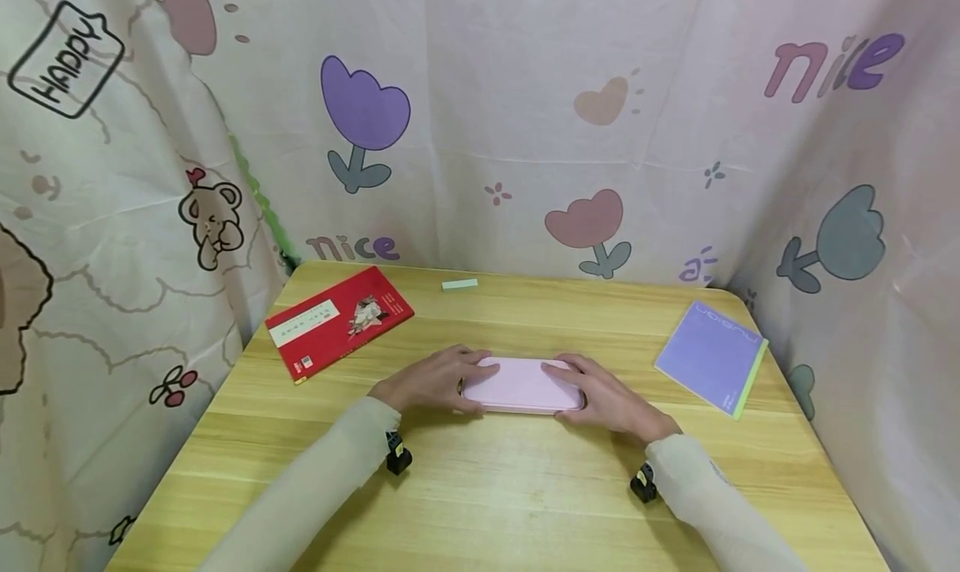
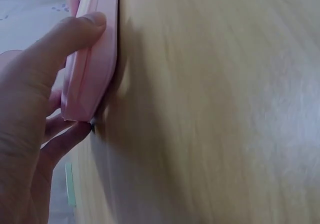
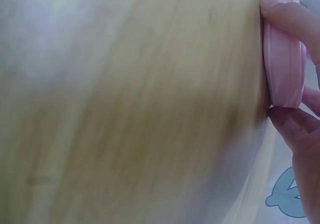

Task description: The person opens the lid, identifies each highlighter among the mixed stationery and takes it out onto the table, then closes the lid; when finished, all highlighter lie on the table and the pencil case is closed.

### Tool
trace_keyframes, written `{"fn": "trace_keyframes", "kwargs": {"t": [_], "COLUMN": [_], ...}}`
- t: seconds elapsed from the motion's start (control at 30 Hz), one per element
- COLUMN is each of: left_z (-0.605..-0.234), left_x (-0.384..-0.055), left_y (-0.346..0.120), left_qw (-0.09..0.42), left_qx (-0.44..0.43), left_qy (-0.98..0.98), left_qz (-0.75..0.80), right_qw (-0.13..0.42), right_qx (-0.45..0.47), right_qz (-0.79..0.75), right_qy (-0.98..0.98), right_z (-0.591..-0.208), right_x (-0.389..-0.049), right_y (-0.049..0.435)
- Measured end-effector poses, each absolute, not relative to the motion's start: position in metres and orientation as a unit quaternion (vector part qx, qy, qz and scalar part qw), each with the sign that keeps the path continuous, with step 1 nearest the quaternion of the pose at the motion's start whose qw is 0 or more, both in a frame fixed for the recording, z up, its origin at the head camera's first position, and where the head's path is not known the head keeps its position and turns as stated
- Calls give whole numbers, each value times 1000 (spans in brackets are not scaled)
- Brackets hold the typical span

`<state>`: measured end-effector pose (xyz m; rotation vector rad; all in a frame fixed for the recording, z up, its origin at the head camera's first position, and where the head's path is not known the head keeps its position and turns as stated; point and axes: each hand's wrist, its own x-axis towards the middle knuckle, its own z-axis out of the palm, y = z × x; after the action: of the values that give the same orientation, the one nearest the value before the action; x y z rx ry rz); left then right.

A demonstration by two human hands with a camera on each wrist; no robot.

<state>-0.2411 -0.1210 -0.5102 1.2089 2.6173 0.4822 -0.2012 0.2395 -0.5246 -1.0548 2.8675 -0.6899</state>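
Observation:
A pink oblong case (image 1: 522, 384) with rounded corners lies flat near the middle of the wooden table, its lid closed. My left hand (image 1: 438, 378) grips its left end, thumb on the near side and fingers at the end and over the top. The opposite end is held by my right hand (image 1: 606, 395), the thumb likewise against the near side. In the left wrist view the thumb presses the side wall of the case (image 2: 97, 59), with fingertips under its end corner. The right wrist view shows a similar hold on the case (image 3: 284, 79).
On the table's left lies a red book (image 1: 341, 322). A small pale green strip (image 1: 459, 284) sits near the back edge. To the right is a purple notebook (image 1: 708, 357) with a green edge. Printed curtains (image 1: 480, 122) hang behind and at both sides of the table (image 1: 510, 489).

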Motion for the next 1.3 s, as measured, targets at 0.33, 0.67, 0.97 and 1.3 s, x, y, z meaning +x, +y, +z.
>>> {"fn": "trace_keyframes", "kwargs": {"t": [0.33,0.67,0.97,1.3], "left_z": [-512,-510,-516,-523], "left_x": [-245,-249,-246,-243], "left_y": [-120,-119,-122,-111], "left_qw": [117,118,89,79], "left_qx": [411,416,420,425], "left_qy": [888,887,888,891], "left_qz": [169,164,166,142], "right_qw": [-9,-14,-22,-30], "right_qx": [-340,-336,-346,-350], "right_qz": [-207,-203,-201,-181], "right_qy": [917,919,916,919], "right_z": [-529,-529,-528,-528], "right_x": [-199,-199,-200,-203], "right_y": [239,240,239,239]}}
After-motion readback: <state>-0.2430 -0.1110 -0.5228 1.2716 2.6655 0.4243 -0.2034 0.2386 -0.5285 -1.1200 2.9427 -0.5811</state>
